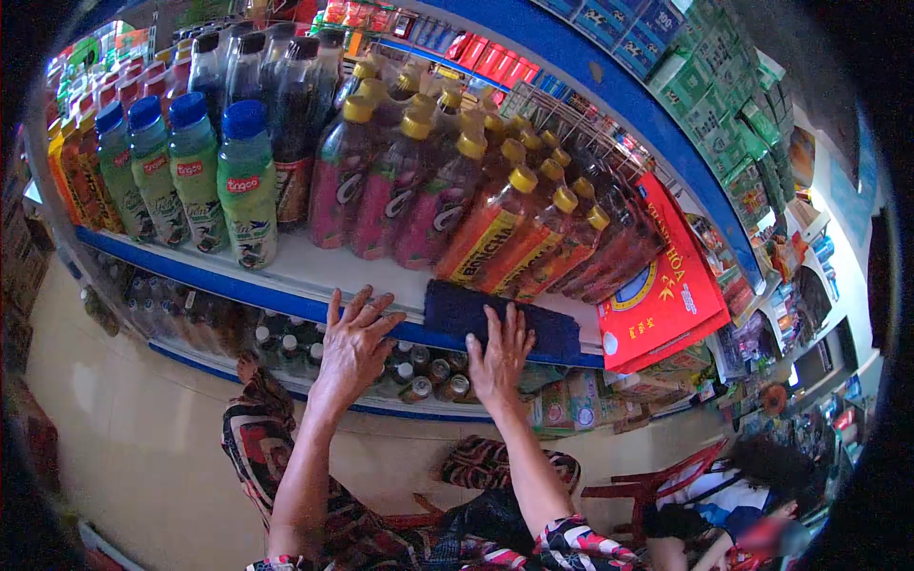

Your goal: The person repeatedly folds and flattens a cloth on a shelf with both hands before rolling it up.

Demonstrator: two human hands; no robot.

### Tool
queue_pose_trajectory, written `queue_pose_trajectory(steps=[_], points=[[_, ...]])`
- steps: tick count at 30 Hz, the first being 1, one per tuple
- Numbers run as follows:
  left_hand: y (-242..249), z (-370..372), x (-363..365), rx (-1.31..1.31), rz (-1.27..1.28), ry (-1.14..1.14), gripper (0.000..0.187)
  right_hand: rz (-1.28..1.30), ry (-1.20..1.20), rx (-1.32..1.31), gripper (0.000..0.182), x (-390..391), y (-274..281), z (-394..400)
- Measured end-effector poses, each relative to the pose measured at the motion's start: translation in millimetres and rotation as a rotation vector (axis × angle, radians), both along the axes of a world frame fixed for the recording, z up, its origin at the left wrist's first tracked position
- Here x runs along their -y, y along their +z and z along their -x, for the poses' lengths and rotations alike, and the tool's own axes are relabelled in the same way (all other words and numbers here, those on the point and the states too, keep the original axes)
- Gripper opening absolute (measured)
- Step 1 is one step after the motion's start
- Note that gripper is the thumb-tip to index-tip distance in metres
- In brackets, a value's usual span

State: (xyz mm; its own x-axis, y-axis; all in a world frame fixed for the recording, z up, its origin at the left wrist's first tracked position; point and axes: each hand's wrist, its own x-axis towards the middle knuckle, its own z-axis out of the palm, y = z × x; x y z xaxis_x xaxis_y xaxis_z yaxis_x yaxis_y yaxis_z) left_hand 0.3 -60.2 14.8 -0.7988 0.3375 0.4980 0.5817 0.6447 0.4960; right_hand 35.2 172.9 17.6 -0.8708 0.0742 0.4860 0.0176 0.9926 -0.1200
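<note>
"Head view: where do your two hands lie along the drinks shelf (345, 270)?"

"Your left hand (354, 347), palm down with fingers spread, lies over the shelf's blue near edge; how firmly it presses, one cannot tell. To its right, your right hand (500, 364), fingers also spread, lies flat over the near side of a dark blue cloth (549, 328)."

"And the cloth itself, beneath your fingers?"

"It lies spread along the near edge, in front of orange-labelled bottles (488, 238) with yellow caps and just left of a red bag (657, 290) that overhangs the edge."

"What lines the shelf on your left?"

"Purple-labelled bottles (387, 202) stand far of your left hand, and green bottles (249, 190) with blue caps stand farther left, dark bottles (293, 100) behind them."

"Beyond your arms?"

"Below the shelf's near edge, between your forearms, cans (440, 371) stand on a lower level. At the near right, another person (747, 495) is beside a red chair (650, 487)."
</note>
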Motion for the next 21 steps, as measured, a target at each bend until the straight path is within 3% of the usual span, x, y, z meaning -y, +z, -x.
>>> queue_pose_trajectory(steps=[9, 11, 14, 18, 21], points=[[4.5, -1.3, 0.2, 0.042, -0.128, 0.017, 0.063, 0.056, 0.148, -0.004, 0.06, 47.6, 4.1, 7.2], [7.2, -1.6, 2.0, 0.053, -0.173, 0.021, 0.062, 0.163, 0.207, -0.001, 0.06, 55.1, 12.5, 3.1], [10.4, -0.8, 6.0, 0.044, -0.2, 0.037, 0.061, -0.018, 0.33, 0.067, 0.06, 52.0, 10.0, 0.1], [9.3, 3.1, 6.2, -0.033, -0.297, 0.067, 0.054, -0.061, 0.345, 0.077, 0.059, 59.0, 7.4, 2.0], [13.4, -1.4, 2.3, -0.114, -0.361, 0.214, 0.05, -0.075, 0.313, 0.107, 0.06, 72.3, 12.0, 7.1]])
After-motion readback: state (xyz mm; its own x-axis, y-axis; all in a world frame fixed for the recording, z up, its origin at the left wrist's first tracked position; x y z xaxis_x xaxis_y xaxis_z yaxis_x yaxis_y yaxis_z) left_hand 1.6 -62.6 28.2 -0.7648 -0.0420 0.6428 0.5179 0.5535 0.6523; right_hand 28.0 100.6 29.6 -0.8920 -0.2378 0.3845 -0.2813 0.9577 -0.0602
